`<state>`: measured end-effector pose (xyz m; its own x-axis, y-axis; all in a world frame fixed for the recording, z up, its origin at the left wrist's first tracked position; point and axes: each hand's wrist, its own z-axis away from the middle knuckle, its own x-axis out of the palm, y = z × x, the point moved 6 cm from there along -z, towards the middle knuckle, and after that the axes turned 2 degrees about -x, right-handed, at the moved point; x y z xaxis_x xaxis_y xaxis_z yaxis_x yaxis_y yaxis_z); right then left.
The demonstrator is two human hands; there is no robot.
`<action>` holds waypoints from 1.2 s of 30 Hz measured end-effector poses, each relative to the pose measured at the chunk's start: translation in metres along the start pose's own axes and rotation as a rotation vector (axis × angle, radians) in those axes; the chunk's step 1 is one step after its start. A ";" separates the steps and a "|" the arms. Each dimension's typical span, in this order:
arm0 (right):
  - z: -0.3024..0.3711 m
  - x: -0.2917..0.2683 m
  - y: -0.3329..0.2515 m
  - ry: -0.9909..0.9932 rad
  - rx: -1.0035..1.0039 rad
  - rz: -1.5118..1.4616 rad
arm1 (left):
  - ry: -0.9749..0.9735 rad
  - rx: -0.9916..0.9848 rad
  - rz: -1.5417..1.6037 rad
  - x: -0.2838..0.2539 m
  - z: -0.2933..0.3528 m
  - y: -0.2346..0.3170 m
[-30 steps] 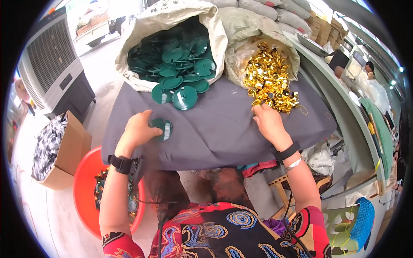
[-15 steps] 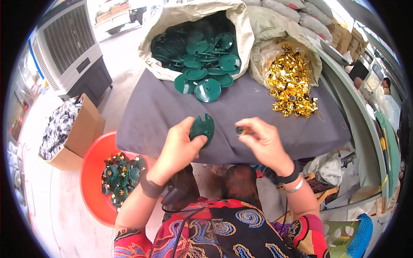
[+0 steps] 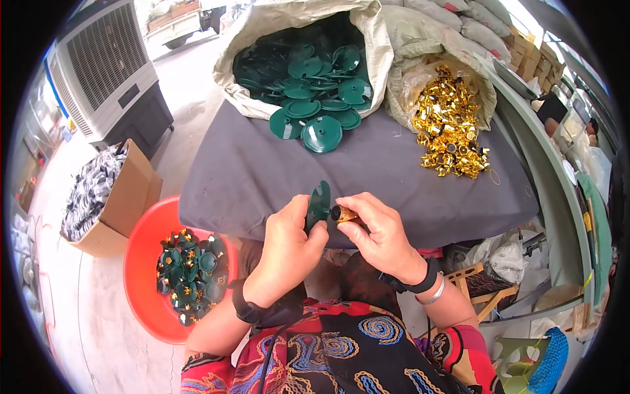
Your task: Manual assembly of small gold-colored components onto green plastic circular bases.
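Note:
My left hand (image 3: pixel 293 244) is closed on a dark green plastic disc (image 3: pixel 319 205), tilted so it shows nearly edge-on. Between the thumb and fingers of my right hand (image 3: pixel 380 236) is a small gold fitting (image 3: pixel 348 214) with a black end, which points at the disc's right side. A narrow gap seems to separate the two, though contact is hard to judge. Beyond my hands, loose green discs (image 3: pixel 322 134) spill from a white woven sack (image 3: pixel 231 98) onto the grey-covered table (image 3: pixel 374 154). A heap of gold fittings (image 3: pixel 453 125) spills from a second sack (image 3: pixel 401 92) on the right.
A red basin (image 3: pixel 141 289) holding green discs with gold parts stands at lower left. Behind it are a cardboard box (image 3: pixel 131 197) of grey-and-white pieces and an air cooler (image 3: pixel 105 72). A wooden stool (image 3: pixel 489 299) stands beneath the table's right side. Filled sacks (image 3: pixel 433 23) are stacked behind.
My hands have come together: the right moved left with the gold fitting, and the left shifted slightly right and lower. The disc has turned from face-on to nearly edge-on.

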<state>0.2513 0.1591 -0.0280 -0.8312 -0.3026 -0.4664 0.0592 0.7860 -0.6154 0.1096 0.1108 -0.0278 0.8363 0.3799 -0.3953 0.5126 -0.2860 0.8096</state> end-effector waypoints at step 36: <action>0.004 -0.130 0.092 -0.011 0.458 1.040 | 0.279 -0.409 -0.910 -0.272 0.041 -0.128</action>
<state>0.3666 0.2689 -0.0267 -0.2560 0.3749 -0.8910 0.9160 0.3885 -0.0997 -0.1758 0.0081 -0.0412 0.0645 0.5080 -0.8589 0.7795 0.5118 0.3612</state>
